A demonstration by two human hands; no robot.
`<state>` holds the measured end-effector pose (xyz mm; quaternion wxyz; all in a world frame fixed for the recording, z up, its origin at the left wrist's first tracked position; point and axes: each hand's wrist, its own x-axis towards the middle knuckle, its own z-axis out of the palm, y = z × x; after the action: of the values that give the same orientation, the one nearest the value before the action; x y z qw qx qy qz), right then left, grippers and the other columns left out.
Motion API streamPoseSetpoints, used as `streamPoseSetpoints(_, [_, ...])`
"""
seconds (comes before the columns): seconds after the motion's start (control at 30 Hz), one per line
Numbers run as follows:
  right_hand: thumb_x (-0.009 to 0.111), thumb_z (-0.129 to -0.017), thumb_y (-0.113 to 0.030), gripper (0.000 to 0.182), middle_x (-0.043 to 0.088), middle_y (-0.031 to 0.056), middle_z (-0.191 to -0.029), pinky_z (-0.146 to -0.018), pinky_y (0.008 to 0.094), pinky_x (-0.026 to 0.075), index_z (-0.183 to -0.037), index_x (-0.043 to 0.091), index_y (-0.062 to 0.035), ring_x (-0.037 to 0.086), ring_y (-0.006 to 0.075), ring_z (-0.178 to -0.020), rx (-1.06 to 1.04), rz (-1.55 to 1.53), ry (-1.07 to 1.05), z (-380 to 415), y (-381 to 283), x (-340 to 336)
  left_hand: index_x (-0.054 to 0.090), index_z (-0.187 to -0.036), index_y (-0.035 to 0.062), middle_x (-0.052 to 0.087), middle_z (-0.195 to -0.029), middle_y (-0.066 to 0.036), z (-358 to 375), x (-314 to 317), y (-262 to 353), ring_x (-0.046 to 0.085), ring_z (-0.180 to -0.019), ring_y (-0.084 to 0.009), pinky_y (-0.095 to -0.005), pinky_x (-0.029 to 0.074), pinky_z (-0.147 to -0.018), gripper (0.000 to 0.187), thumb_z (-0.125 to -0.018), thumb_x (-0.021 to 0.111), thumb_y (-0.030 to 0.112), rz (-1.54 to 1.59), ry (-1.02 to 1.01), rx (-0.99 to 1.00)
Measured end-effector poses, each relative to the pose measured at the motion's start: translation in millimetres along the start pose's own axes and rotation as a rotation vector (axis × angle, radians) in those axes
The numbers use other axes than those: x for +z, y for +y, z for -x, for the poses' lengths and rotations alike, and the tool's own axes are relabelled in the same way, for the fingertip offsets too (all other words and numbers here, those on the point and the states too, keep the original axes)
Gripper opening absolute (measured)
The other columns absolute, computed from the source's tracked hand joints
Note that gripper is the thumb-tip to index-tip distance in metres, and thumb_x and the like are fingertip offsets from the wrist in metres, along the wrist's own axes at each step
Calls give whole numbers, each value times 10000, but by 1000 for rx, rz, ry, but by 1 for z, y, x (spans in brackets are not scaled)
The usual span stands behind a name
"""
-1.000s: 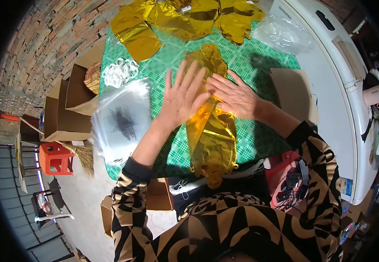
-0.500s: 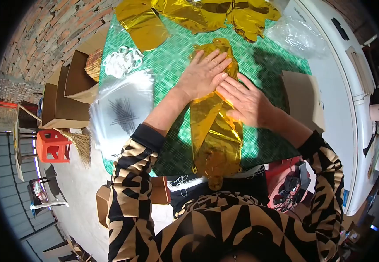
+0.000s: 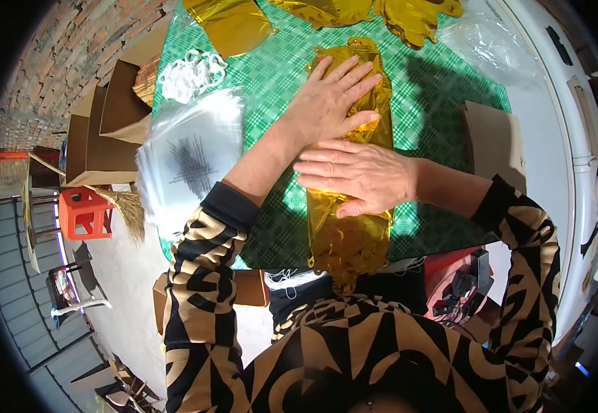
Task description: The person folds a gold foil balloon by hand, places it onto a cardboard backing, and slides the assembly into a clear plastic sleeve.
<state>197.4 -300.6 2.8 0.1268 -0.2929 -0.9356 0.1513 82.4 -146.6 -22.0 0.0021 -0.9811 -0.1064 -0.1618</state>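
Green tabletop (image 3: pixel 271 76) bears flat clear bags (image 3: pixel 192 151) near gold foil (image 3: pixel 350 244).

A red stool (image 3: pixel 74 212) (straw broom (image 3: pixel 129 215) beside it) stands near cardboard boxes (image 3: pixel 102 177) and a brick wall (image 3: pixel 71 69).

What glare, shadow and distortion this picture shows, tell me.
Head view: glare whitens parts of the plastic sleeves; head view: dark shadow covers some green tablecloth right of the gold foil; head view: the edge of the white appliance bows, and the corners go black.
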Motion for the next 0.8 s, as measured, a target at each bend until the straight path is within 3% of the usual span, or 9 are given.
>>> streamPoseSetpoints(0.1, [648,-967,-524,836,318,181,-1693,-1324,506,132,-1604,380,-53,257,303,-1591,3,29,-49,-2,-10,1,355,-1642,188,361,-1693,-73,1,1,0,270,-1588,-292,-561,153,-1305,794,-1040,379,703,2,-4,-6])
streamPoseSetpoints(0.27, [366,-1004,-724,893,183,97,-1760,-1326,497,-60,-1663,264,-132,97,250,-1635,-49,308,-266,-7,-52,21,354,-1642,183,360,-1692,-82,0,-1,1,274,-1586,-296,-564,149,-1304,810,-1034,380,716,9,-13,-13])
streamPoseSetpoints(0.33, [382,-1020,-680,877,188,114,-1757,-1330,509,-32,-1662,259,-96,106,252,-1634,-158,278,-254,-3,-68,24,352,-1644,184,359,-1692,-85,0,0,1,275,-1586,-298,-567,149,-1303,813,-1032,378,719,14,-5,-11])
streamPoseSetpoints(0.47, [454,-1015,-637,885,241,162,-1731,-1331,540,58,-1642,289,-34,158,269,-1626,-109,-285,-127,5,-99,49,349,-1646,186,357,-1694,-82,1,-2,1,269,-1587,-297,-557,147,-1306,816,-1033,366,724,19,-14,-10])
streamPoseSetpoints(0.57, [575,-986,-553,846,308,183,-1696,-1320,548,141,-1595,362,-6,226,291,-1607,-153,-359,14,17,-119,52,337,-1651,188,338,-1703,-76,-2,-6,1,251,-1593,-292,-548,144,-1309,817,-1039,337,729,17,-34,-13])
streamPoseSetpoints(0.6, [693,-909,-468,737,428,183,-1621,-1297,546,226,-1469,531,-18,340,307,-1556,-111,-317,21,15,-125,30,330,-1654,190,331,-1707,-73,-2,-6,1,243,-1595,-290,-546,142,-1310,818,-1041,326,731,10,-40,-15])
streamPoseSetpoints(0.7, [728,-914,-430,662,505,144,-1568,-1262,535,318,-1464,560,-101,456,331,-1486,99,-120,210,54,-136,33,309,-1663,194,311,-1716,-64,-1,-4,1,226,-1601,-286,-548,136,-1311,820,-1045,302,735,-1,-63,-15])
streamPoseSetpoints(0.73, [741,-875,-309,406,582,121,-1492,-1252,502,360,-1224,717,-104,518,287,-1438,135,46,290,60,-142,36,302,-1665,196,305,-1719,-61,-2,-4,0,220,-1603,-285,-549,134,-1311,822,-1046,296,736,-6,-71,-10])
streamPoseSetpoints(0.8, [708,-907,-257,395,569,94,-1515,-1241,501,370,-1282,701,-133,536,288,-1425,189,234,290,65,-145,47,297,-1667,198,306,-1718,-61,-2,-4,0,219,-1603,-285,-550,132,-1310,819,-1047,302,732,-3,-76,-12])
